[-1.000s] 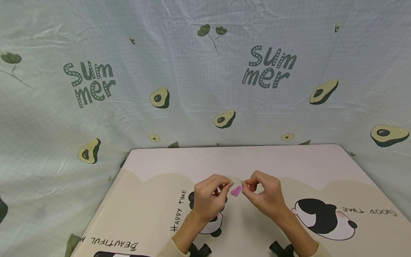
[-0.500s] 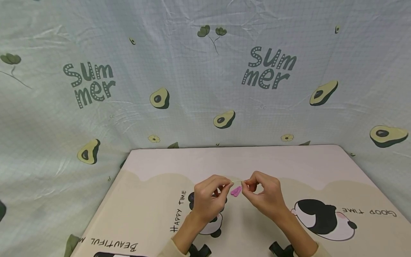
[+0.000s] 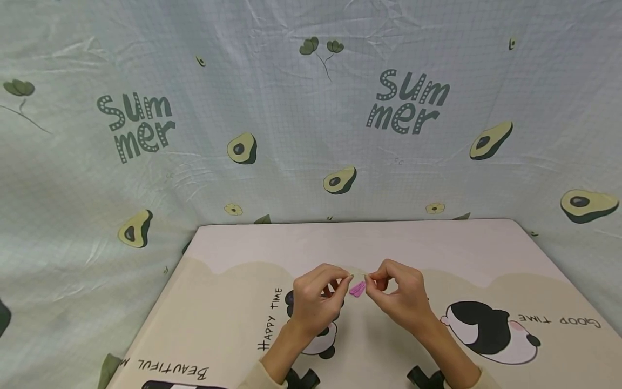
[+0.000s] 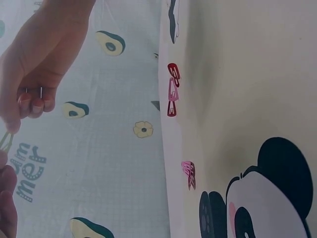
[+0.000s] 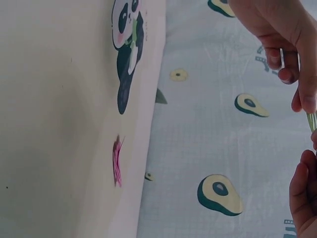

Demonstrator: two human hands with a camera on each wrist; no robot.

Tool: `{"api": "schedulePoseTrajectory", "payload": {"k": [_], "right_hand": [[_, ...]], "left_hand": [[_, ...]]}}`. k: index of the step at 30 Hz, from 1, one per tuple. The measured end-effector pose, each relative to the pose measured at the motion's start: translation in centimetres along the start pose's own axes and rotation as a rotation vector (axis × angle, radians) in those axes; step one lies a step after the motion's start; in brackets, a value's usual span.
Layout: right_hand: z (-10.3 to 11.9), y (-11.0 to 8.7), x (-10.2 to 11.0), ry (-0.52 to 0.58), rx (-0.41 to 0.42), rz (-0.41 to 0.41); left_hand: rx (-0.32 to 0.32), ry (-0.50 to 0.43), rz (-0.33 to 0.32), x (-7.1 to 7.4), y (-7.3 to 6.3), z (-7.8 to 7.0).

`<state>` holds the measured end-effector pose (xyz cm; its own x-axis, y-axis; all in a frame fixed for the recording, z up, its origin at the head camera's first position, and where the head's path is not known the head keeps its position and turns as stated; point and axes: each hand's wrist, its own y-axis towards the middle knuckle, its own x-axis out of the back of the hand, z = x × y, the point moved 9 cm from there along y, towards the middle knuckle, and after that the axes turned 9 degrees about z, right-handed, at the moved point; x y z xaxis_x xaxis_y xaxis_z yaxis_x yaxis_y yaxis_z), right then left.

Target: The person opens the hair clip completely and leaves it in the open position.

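Observation:
In the head view my left hand (image 3: pixel 318 297) and right hand (image 3: pixel 400 294) face each other above the table, fingertips a short gap apart. Between them runs a thin yellow-green band (image 3: pixel 358 274), pinched at one end by each hand. The left wrist view shows the band (image 4: pixel 6 141) as two narrow strands between the fingertips; its exact kind is unclear. Below the hands lies a small pink bundle of strands (image 3: pixel 357 289). Red and pink snap hair clips (image 4: pixel 173 90) lie in a row on the table in the left wrist view, hidden behind my right hand in the head view.
The table (image 3: pixel 233 302) has a cream cover printed with pandas and words. Behind it hangs a pale curtain (image 3: pixel 291 108) with avocado prints. Dark straps or mounts (image 3: pixel 303 379) show by the wrists at the bottom edge.
Both hands stay almost in place. The thin band between the fingertips shows more plainly now than one second ago. The pink bundle has not moved.

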<state>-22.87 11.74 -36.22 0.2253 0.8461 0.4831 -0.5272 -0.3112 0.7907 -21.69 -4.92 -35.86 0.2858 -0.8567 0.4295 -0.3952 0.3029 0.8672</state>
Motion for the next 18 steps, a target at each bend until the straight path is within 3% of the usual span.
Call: {"api": "schedulePoseTrajectory", "payload": {"k": [8,18], "right_hand": [[0.0,0.0,-0.2,-0.006,-0.006,0.013],[-1.6,-0.1,-0.3,-0.023,-0.094,0.081]], "left_hand": [[0.01,0.034,-0.022,0.1,-0.1,0.0],[0.094,0.079,0.077,-0.8,-0.4,1.1]]}}
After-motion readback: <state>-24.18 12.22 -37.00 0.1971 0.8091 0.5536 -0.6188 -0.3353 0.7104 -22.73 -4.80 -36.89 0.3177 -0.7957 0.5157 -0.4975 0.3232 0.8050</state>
